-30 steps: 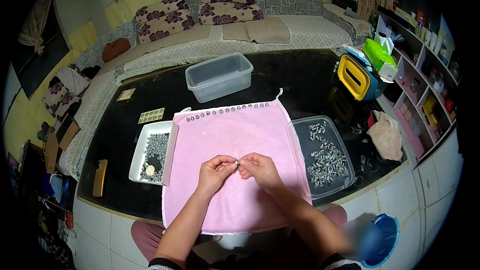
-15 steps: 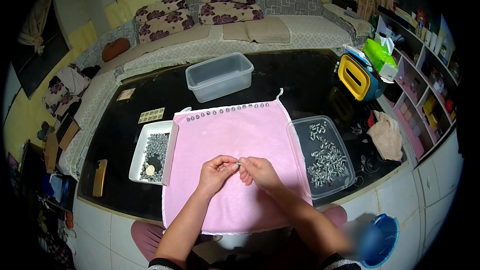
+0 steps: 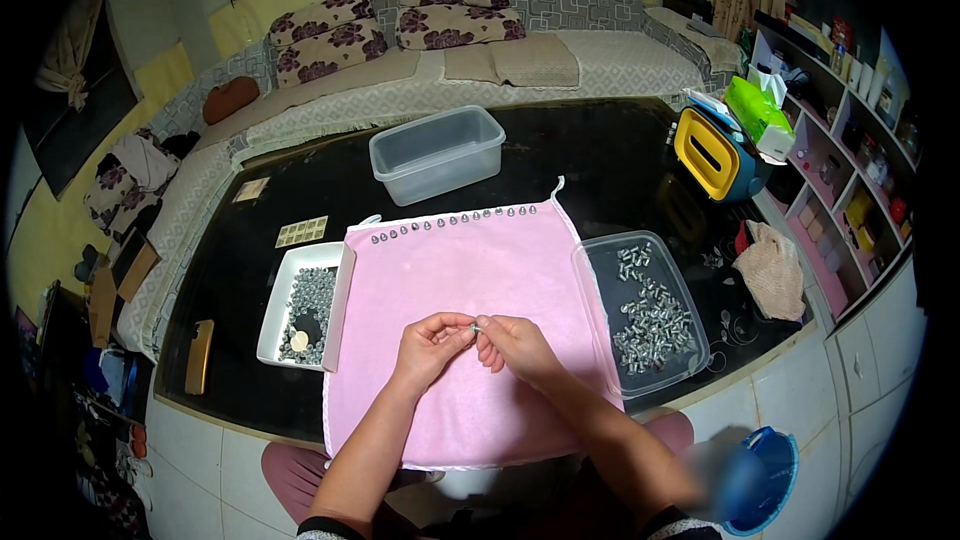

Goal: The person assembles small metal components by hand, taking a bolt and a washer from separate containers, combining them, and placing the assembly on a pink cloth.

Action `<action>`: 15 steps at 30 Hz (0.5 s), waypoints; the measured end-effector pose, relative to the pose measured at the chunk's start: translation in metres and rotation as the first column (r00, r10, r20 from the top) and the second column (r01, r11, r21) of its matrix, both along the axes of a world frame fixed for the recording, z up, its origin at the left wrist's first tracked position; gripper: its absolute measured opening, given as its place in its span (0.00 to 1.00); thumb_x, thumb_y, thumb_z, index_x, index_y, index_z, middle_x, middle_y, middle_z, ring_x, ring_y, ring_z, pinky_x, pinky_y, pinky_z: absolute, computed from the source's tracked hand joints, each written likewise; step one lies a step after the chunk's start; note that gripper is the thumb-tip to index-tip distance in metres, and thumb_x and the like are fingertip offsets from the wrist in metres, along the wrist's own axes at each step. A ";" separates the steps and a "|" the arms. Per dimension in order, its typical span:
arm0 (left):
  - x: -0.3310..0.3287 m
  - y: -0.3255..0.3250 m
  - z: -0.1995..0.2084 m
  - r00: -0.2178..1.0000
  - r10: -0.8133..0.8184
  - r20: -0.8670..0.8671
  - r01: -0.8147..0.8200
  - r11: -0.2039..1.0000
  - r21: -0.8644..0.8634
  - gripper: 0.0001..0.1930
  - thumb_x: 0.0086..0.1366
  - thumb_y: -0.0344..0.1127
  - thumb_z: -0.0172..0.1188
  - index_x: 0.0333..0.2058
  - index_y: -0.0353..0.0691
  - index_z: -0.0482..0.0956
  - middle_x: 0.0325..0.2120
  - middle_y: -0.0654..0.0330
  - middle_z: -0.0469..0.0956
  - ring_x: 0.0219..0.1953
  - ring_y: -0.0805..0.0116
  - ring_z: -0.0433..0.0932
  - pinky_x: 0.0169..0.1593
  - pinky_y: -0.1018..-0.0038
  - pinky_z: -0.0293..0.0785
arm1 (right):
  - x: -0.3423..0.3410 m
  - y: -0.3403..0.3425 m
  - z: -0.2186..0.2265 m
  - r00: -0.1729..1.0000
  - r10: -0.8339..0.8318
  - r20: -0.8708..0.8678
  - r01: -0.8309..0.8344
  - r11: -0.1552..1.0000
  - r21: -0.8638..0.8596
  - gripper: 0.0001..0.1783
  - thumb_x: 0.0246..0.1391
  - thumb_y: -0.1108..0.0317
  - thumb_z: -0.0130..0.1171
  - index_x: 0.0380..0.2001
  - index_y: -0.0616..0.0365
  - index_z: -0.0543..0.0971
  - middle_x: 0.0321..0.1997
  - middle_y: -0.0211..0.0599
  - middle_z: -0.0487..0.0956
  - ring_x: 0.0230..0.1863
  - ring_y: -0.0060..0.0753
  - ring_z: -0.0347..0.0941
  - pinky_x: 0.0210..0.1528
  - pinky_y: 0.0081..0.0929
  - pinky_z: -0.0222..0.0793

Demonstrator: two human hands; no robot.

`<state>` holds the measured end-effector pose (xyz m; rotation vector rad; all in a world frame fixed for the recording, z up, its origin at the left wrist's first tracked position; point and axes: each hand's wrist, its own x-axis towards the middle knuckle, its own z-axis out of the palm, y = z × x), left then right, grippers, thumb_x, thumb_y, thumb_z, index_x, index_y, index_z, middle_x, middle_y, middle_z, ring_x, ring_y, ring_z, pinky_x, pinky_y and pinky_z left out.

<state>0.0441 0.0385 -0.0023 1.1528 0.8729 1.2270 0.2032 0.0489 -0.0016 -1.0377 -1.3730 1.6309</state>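
My left hand (image 3: 432, 340) & right hand (image 3: 512, 343) meet fingertip to fingertip over the pink cloth mat (image 3: 470, 280), both pinched on one tiny silver metal part (image 3: 476, 328). Clear plastic tray of silver screws (image 3: 645, 312) sits just right; white tray w/ small dark bits (image 3: 305, 305) left.

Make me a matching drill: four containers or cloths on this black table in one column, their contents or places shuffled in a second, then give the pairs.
Things:
1. white rectangular tray
2. clear plastic lid-like tray
3. deep clear plastic tub
4. pink towel

Descriptions:
A. holds nothing visible, stands at the far side of the table
B. lies under both hands, with a row of small metal pieces along its far edge
C. right of the towel, holds silvery metal pieces
D. left of the towel, holds small dark grey pieces

Pairs: 1-D, 2-C, 3-A, 4-B
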 end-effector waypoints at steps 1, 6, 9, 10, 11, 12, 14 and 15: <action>0.000 0.000 -0.001 1.000 -0.003 -0.002 0.003 1.000 0.000 0.06 0.56 0.23 0.55 0.34 0.31 0.74 0.27 0.59 0.76 0.30 0.75 0.75 0.38 0.80 0.74 | 0.000 0.000 0.001 1.000 0.000 0.001 0.000 1.000 -0.005 0.23 0.57 0.54 0.42 0.20 0.63 0.72 0.17 0.33 0.70 0.18 0.21 0.66 0.20 0.18 0.65; 0.001 0.000 0.002 1.000 -0.006 0.026 0.006 1.000 -0.021 0.06 0.56 0.23 0.55 0.34 0.31 0.75 0.27 0.58 0.76 0.30 0.74 0.75 0.38 0.79 0.74 | -0.002 -0.001 0.001 1.000 -0.027 -0.005 0.027 1.000 0.007 0.23 0.56 0.53 0.43 0.19 0.63 0.72 0.17 0.32 0.70 0.18 0.20 0.66 0.21 0.17 0.65; 0.000 0.000 0.001 1.000 -0.005 0.013 0.005 1.000 -0.020 0.06 0.57 0.23 0.55 0.34 0.31 0.75 0.27 0.58 0.76 0.30 0.73 0.75 0.38 0.78 0.74 | -0.001 -0.001 0.000 1.000 0.007 -0.003 -0.007 1.000 0.022 0.23 0.56 0.53 0.44 0.19 0.62 0.72 0.17 0.31 0.70 0.18 0.19 0.65 0.21 0.17 0.64; -0.001 0.001 0.000 1.000 -0.005 0.002 0.005 1.000 -0.019 0.06 0.57 0.24 0.55 0.34 0.32 0.75 0.27 0.58 0.76 0.30 0.73 0.75 0.38 0.78 0.74 | 0.002 0.000 0.000 0.999 0.033 -0.015 -0.033 0.999 -0.006 0.23 0.56 0.53 0.45 0.19 0.62 0.72 0.17 0.31 0.70 0.18 0.19 0.65 0.21 0.16 0.64; -0.001 0.001 0.000 1.000 -0.011 0.011 0.012 1.000 -0.019 0.06 0.57 0.24 0.55 0.34 0.32 0.75 0.27 0.58 0.76 0.30 0.73 0.75 0.38 0.78 0.74 | 0.003 0.000 -0.001 0.998 0.058 -0.028 -0.059 0.998 -0.034 0.22 0.56 0.54 0.45 0.19 0.62 0.72 0.17 0.31 0.70 0.18 0.19 0.65 0.21 0.16 0.64; -0.001 0.000 0.000 1.000 -0.018 0.020 0.018 1.000 -0.019 0.06 0.57 0.24 0.55 0.34 0.32 0.75 0.27 0.58 0.76 0.30 0.73 0.75 0.38 0.78 0.74 | 0.003 0.000 0.001 0.999 0.053 -0.012 -0.053 0.998 -0.043 0.22 0.55 0.54 0.45 0.19 0.62 0.72 0.17 0.31 0.70 0.18 0.19 0.65 0.21 0.16 0.63; -0.002 0.000 0.000 0.999 -0.016 0.029 0.016 1.000 -0.024 0.06 0.56 0.24 0.55 0.34 0.32 0.75 0.27 0.59 0.76 0.30 0.73 0.75 0.38 0.79 0.74 | 0.002 -0.001 0.006 0.999 0.042 0.021 -0.040 0.997 -0.061 0.21 0.55 0.54 0.46 0.19 0.61 0.72 0.17 0.30 0.70 0.18 0.18 0.65 0.21 0.15 0.63; -0.002 0.001 -0.001 1.000 -0.008 0.028 0.009 1.000 -0.029 0.06 0.56 0.24 0.55 0.34 0.32 0.75 0.27 0.59 0.76 0.30 0.73 0.75 0.38 0.79 0.74 | 0.001 -0.003 0.007 1.000 0.002 0.009 -0.002 1.000 -0.022 0.21 0.55 0.54 0.45 0.20 0.61 0.72 0.16 0.30 0.70 0.18 0.18 0.65 0.21 0.15 0.63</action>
